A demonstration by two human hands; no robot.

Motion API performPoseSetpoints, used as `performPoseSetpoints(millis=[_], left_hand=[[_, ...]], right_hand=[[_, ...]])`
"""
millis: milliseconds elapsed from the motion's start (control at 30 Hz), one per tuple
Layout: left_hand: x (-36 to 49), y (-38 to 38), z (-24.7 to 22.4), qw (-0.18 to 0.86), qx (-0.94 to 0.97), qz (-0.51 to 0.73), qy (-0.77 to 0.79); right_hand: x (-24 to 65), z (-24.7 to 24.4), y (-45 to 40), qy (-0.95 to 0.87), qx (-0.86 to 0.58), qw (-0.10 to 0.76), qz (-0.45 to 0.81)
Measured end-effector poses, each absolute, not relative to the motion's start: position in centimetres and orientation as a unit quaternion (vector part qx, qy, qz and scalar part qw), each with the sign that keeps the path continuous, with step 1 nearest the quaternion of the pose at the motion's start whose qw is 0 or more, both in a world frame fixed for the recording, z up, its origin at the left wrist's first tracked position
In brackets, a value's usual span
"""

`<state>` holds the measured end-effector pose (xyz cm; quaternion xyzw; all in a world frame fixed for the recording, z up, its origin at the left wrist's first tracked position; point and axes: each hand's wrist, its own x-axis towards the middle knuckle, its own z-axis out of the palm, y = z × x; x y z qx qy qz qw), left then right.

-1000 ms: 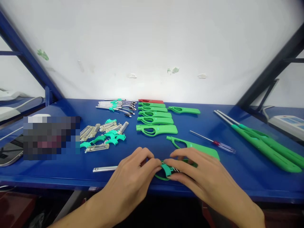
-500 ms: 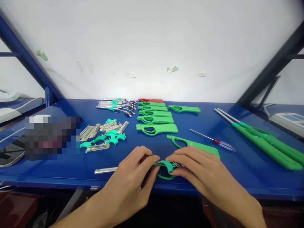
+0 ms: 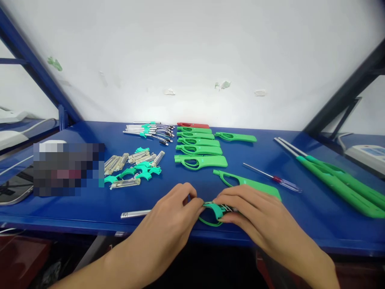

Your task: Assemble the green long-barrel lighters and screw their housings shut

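Near the table's front edge, a partly assembled green gas lighter (image 3: 210,223) is held between my two hands. My left hand (image 3: 173,224) is closed round its front end, and a silver metal tube (image 3: 135,214) sticks out to the left from behind that hand. At the middle sits a teal trigger (image 3: 215,210), with thin wires (image 3: 227,208) beside it. My right hand (image 3: 258,220) pinches the lighter by the trigger and wires, thumb below and fingers above. The fingers hide much of the casing. Just beyond the right hand lies a green casing half (image 3: 255,188).
Green casing halves (image 3: 210,161) and a red one (image 3: 194,125) lie in a column. Left are metal tubes with wires (image 3: 144,130), clear fuel tanks (image 3: 126,183) and teal triggers (image 3: 144,174). A screwdriver (image 3: 278,180) and two long green lighters (image 3: 331,176) lie right.
The view has shifted slightly. My left fingers have moved a little on the casing, and more of the trigger shows. My right hand keeps its pinch.
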<state>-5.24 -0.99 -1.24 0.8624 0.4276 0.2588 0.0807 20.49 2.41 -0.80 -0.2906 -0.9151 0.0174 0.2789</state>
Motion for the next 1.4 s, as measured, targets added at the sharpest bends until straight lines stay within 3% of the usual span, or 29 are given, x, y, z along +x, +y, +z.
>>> performPoseSetpoints(millis=[133,367,767,1400], left_hand=[[-5.5,-1.3,-0.8,0.080,0.884,0.198,0.416],[-5.8,-1.3,-1.1,0.061,0.890,0.195,0.408],[-5.2,-1.2,-1.0,-0.072,0.889,0.218,0.396],[-5.1,-1.3,-0.5,-0.004,0.863,0.293,0.411]], right_hand=[[20.5,-0.8,2.5,-0.915,-0.285,0.286,0.011],[20.4,-0.7,2.5,-0.913,-0.284,0.292,-0.002],[20.6,-1.0,2.4,-0.908,-0.292,0.299,0.004],[20.5,-0.8,1.9,-0.901,-0.300,0.313,0.007]])
